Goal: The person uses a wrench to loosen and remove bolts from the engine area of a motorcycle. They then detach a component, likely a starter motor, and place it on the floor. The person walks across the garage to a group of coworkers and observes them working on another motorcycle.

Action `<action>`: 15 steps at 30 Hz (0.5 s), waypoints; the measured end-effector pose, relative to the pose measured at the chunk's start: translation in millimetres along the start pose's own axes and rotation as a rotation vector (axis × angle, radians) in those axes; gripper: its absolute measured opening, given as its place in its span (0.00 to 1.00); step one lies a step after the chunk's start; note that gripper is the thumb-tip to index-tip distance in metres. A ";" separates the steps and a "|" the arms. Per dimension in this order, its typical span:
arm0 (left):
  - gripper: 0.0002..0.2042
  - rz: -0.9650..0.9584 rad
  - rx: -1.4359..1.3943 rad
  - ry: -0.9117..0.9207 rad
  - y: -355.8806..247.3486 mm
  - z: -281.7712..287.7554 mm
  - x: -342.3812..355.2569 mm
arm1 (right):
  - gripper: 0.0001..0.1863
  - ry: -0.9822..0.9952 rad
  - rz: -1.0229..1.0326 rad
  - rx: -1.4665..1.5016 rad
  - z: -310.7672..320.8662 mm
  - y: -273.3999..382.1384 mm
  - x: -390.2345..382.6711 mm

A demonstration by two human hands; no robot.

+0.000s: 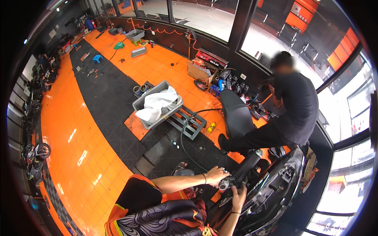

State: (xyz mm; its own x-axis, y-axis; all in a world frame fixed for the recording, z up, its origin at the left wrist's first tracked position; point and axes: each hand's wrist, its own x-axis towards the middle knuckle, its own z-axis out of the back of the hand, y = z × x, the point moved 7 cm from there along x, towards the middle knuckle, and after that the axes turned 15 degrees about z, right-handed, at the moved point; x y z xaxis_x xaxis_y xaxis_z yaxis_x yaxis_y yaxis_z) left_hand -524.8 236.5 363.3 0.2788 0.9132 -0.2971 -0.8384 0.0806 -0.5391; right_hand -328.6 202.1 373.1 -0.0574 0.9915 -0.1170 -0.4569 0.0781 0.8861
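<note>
Metal part [225,184], lower centre of frame
Left hand [216,176] clasps it; right hand [238,197] beside, grip I cannot tell.

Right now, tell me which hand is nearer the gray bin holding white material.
Left. In the picture, the left hand is below and right of the gray bin; the right hand is farther below and right.

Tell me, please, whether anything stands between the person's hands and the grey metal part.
Nothing visible does: the left hand and the right hand are both right at the grey metal part, though exact finger contact is too small to make out.
</note>
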 end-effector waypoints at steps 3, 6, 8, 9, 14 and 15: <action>0.38 0.132 0.075 0.046 56.0 -37.3 2.0 | 0.41 -0.416 0.102 -0.639 51.7 -4.5 19.3; 0.34 0.241 0.161 0.073 114.3 -90.0 13.0 | 0.45 -0.502 -0.076 -0.875 85.7 -52.6 39.0; 0.26 0.237 0.250 0.191 153.8 -140.7 44.5 | 0.49 -0.483 -0.112 -0.915 95.8 -124.4 31.0; 0.25 0.296 0.232 0.141 183.5 -165.0 50.7 | 0.52 -0.393 -0.188 -0.977 88.0 -154.1 31.6; 0.21 0.555 0.256 0.217 321.3 -344.3 86.7 | 0.47 -0.540 -0.144 -1.270 59.5 -162.2 46.2; 0.20 0.563 0.288 0.173 339.9 -376.6 95.1 | 0.47 -0.614 -0.161 -1.322 49.7 -159.8 47.4</action>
State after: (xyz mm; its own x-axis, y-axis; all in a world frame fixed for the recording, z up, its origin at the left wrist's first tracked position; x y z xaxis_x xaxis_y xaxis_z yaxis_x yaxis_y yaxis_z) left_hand -606.9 200.3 -144.9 -0.1884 0.7714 -0.6078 -0.9634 -0.2655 -0.0384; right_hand -214.2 241.8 248.3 0.2957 0.8958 0.3319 -0.9046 0.3742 -0.2042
